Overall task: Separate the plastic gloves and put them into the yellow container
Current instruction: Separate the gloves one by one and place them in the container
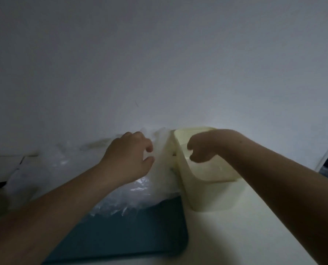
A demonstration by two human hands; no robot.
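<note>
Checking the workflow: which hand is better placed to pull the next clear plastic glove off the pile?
Left. The left hand is at the crinkled clear plastic glove pile on the teal tray; the right hand is above the pale yellow plastic container.

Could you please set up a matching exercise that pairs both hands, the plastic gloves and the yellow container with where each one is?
Things:
1. left hand
2. right hand
3. plastic gloves
4. yellow container

Places:
a. stands on the pale table, right of the teal tray
b. over the yellow container's opening
c. heaped over the far end of the teal tray
d. over the plastic gloves, fingers curled

Pairs: 1-d, 2-b, 3-c, 4-a.
</note>
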